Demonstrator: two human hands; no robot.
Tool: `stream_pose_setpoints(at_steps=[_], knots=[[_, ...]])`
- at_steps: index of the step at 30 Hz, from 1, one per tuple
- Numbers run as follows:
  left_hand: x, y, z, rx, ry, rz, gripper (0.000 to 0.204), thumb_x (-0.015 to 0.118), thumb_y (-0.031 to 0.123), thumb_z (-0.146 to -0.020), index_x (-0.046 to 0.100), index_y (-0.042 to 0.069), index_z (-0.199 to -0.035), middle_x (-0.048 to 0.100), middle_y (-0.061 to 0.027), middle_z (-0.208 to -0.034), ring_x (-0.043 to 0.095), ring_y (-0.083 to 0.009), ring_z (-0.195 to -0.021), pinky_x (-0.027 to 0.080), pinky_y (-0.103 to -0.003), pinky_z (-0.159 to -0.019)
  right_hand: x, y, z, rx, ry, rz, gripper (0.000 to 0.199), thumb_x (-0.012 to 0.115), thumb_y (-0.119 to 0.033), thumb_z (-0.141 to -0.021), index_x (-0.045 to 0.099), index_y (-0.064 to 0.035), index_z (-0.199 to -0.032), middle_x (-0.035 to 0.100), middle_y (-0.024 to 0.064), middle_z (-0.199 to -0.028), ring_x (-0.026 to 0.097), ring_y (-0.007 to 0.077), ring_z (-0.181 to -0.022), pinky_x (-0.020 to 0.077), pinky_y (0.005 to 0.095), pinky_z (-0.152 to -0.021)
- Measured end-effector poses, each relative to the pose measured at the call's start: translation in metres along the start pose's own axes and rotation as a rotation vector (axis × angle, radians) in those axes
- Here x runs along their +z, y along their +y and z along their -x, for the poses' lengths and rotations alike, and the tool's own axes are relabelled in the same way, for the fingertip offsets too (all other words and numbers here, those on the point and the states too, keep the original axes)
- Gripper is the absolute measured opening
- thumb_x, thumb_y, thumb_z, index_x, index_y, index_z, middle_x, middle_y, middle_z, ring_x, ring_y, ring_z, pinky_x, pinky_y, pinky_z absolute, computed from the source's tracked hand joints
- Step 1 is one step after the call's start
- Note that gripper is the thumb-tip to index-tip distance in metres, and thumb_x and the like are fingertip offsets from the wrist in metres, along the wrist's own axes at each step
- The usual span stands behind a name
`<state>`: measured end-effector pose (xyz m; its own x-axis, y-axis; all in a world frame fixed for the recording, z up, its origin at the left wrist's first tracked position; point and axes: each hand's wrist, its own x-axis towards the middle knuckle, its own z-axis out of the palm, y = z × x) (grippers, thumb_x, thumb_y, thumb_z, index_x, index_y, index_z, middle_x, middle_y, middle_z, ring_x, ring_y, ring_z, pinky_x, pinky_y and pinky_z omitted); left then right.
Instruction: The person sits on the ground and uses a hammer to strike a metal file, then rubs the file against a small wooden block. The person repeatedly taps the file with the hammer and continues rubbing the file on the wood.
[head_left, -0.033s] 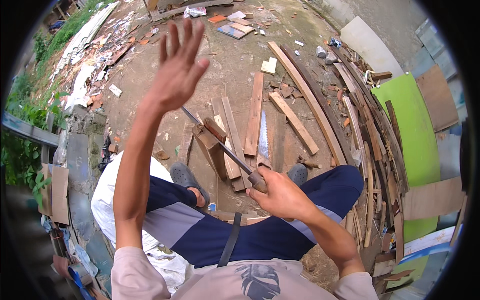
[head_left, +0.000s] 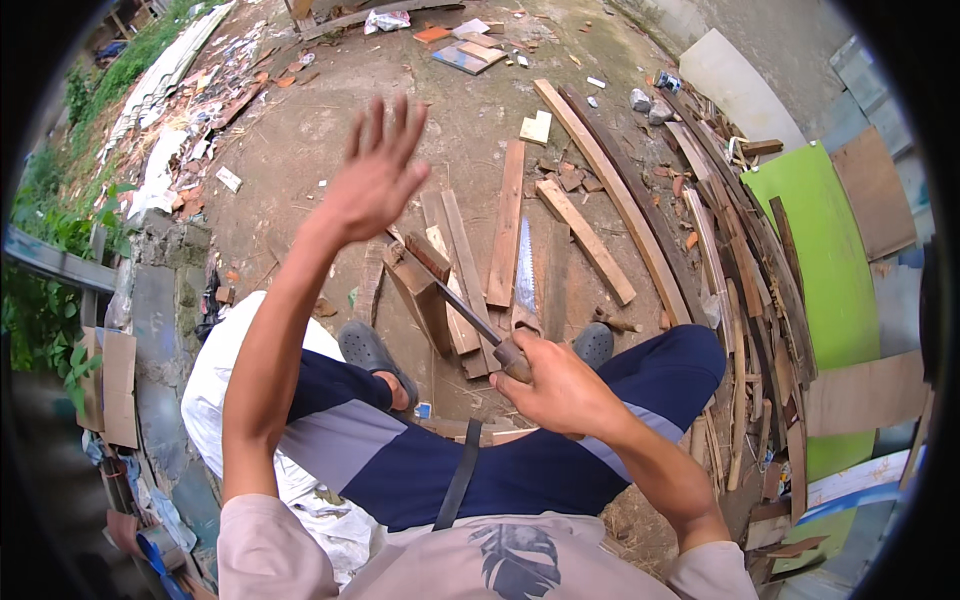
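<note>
Open ground [head_left: 455, 120] beyond left hand [head_left: 378, 195]; saw [head_left: 525, 272], planks [head_left: 507, 225] obstruct beyond right hand [head_left: 558, 388].

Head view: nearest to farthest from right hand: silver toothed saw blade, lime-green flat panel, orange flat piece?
1. Silver toothed saw blade, ahead of the right hand.
2. Lime-green flat panel, off right.
3. Orange flat piece, far ahead, left.

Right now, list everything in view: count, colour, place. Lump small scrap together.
long metal tool: 1, grey with brown handle, in right hand
wooden block: 1, brown, by tool's shaft
handsaw: 1, silver with brown handle, ground ahead
loose timbers: several, brown, ground ahead
timber pile: many, brown, right
panel: 1, green, far right
cloth or sack: 1, white, by left leg
litter: uncountable, mixed, upper left
clogs: 2, grey, on feet
trousers: 1, navy and grey, legs
left hand: 1, bare, raised
right hand: 1, bare, gripping handle
</note>
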<state>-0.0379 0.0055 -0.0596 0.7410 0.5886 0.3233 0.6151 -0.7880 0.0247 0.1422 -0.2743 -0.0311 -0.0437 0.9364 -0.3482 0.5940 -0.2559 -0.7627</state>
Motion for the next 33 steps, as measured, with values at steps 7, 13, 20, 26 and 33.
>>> stream_pose_setpoints(at_steps=[7, 13, 20, 26, 33], knots=[[-0.052, 0.005, -0.009, 0.079, 0.390, 0.037, 0.067, 0.019, 0.053, -0.109, 0.001, 0.020, -0.165, -0.015, 0.0001, -0.171, -0.021, -0.0174, -0.155, -0.018, -0.040, -0.124, 0.000, -0.007, 0.009, 0.044, -0.043, -0.080, 0.033, 0.068, -0.018, -0.089, 0.055, 0.0109, -0.100, 0.064, 0.0346, -0.081, 0.067, 0.0517, -0.085, 0.0508, 0.0544, -0.076], [-0.035, 0.002, -0.003, 0.151, 0.292, -0.074, 0.071, 0.033, 0.055, -0.108, 0.007, 0.024, -0.166, -0.009, 0.0002, -0.172, -0.017, -0.0189, -0.157, -0.014, -0.039, -0.126, 0.015, -0.006, 0.002, 0.036, -0.036, -0.044, 0.035, 0.070, -0.023, -0.092, 0.057, 0.0067, -0.105, 0.066, 0.0327, -0.090, 0.067, 0.0502, -0.091, 0.0510, 0.0521, -0.080], [-0.050, 0.036, 0.046, -0.239, 0.500, 0.761, 0.041, 0.055, 0.032, -0.103, 0.064, 0.008, -0.135, 0.061, -0.0140, -0.143, 0.050, -0.0294, -0.140, 0.034, -0.045, -0.119, 0.052, 0.024, -0.008, -0.002, 0.095, -0.125, 0.031, 0.069, -0.018, -0.088, 0.057, 0.0061, -0.104, 0.065, 0.0331, -0.085, 0.066, 0.0512, -0.089, 0.0511, 0.0536, -0.079], [-0.071, 0.017, 0.051, -0.073, 0.504, 0.626, 0.029, 0.061, 0.021, -0.104, 0.068, 0.006, -0.127, 0.069, -0.0121, -0.130, 0.061, -0.0244, -0.128, 0.043, -0.038, -0.110, 0.063, 0.003, -0.013, -0.064, 0.039, -0.109, 0.028, 0.068, -0.015, -0.085, 0.057, 0.0046, -0.100, 0.065, 0.0332, -0.080, 0.066, 0.0525, -0.084, 0.0518, 0.0556, -0.075], [-0.088, 0.014, 0.044, 0.032, 0.338, 0.579, 0.025, 0.064, 0.019, -0.101, 0.069, 0.003, -0.120, 0.075, -0.0118, -0.105, 0.070, -0.0233, -0.100, 0.052, -0.037, -0.089, 0.060, -0.002, -0.002, -0.061, -0.027, -0.113, 0.029, 0.070, -0.020, -0.090, 0.057, 0.0044, -0.099, 0.065, 0.0330, -0.076, 0.066, 0.0530, -0.080, 0.0514, 0.0565, -0.072]])
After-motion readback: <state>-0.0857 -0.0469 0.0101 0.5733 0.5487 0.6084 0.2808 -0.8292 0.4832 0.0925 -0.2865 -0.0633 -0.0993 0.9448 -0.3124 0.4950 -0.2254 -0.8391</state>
